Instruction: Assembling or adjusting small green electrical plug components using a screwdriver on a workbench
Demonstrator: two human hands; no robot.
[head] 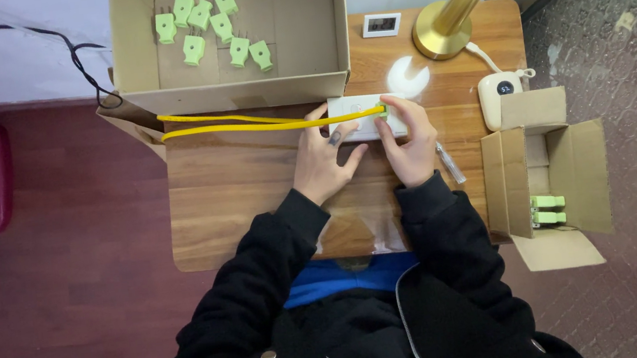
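Observation:
A white rectangular socket block [354,109] lies on the wooden table [231,208]. My left hand [322,162] rests on its near edge, fingers spread over the block. My right hand [409,138] grips a small green plug [383,109] at the block's right end. Two yellow wires [244,123] run from that plug leftward, past the table's edge. Both sleeves are black.
A large open cardboard box [240,94] at the back holds several green plugs [218,27]. A smaller open box [574,168] on the right holds two green plugs [547,209]. A brass lamp [450,19], a white round device [501,91] and a small clear tool [450,163] stand nearby.

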